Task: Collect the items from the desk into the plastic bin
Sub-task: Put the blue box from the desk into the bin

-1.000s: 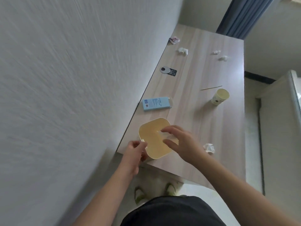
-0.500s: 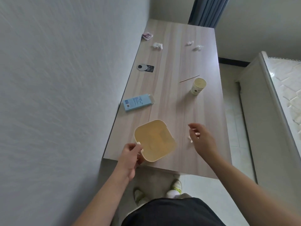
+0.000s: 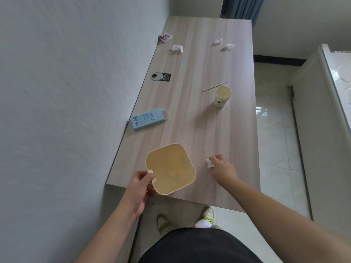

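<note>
Collection is barely begun: the plastic bin (image 3: 171, 168), steadied at its rim by the left hand (image 3: 139, 185), looks nearly empty, while a crumpled tissue (image 3: 209, 163) is being pinched by the right hand (image 3: 222, 168) and a blue box (image 3: 149, 118), paper cup (image 3: 222, 96) and more tissues remain on the counter (image 3: 191, 120).

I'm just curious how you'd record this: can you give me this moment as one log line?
left hand: holding plastic bin rim | right hand: fingers on crumpled tissue, on desk | stage: picking up tissue

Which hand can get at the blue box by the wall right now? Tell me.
Probably neither at once. The left hand grips the plastic bin, and the right hand is on a crumpled tissue. Nothing lies between them and the blue box.
</note>
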`<state>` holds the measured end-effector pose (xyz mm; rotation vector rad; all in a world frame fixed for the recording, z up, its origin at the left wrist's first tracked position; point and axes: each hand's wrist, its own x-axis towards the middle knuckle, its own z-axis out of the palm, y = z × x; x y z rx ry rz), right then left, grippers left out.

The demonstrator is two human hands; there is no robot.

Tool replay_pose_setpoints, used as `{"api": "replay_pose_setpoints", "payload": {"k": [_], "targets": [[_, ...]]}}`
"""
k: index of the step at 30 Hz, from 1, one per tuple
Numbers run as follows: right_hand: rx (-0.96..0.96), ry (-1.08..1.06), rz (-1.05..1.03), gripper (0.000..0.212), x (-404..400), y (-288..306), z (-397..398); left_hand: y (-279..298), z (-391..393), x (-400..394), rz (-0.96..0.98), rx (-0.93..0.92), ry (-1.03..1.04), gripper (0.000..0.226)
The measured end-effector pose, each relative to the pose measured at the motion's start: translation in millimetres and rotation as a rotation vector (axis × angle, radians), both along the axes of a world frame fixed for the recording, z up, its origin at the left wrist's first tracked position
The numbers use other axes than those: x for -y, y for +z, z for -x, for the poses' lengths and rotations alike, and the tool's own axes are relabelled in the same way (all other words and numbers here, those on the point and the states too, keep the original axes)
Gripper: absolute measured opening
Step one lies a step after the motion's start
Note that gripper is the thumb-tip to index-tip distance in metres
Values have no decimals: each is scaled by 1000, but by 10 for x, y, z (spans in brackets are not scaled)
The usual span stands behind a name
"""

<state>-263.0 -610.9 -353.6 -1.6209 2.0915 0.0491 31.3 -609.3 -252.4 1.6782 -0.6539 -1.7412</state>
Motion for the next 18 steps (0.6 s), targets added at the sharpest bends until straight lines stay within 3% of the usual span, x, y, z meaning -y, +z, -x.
{"api": "replay_pose_setpoints", "payload": {"k": [5,9,12,14,18], "targets": [[32,192,-30,27,0,-76,183,49,257,-51,-13,44,79,15],[213,55,-40,15,5,-28,303,95,457,-71,-12,54,106,16],[439,-119,108,6,57,211,362,119,578,-77,-2,58,126,15],[562,-185,248,11,109,492,350,125,633,-90,3,71,131,18],[691,-100,505,18,156,1075,123,121,718,-121,-2,92,151,21]]}}
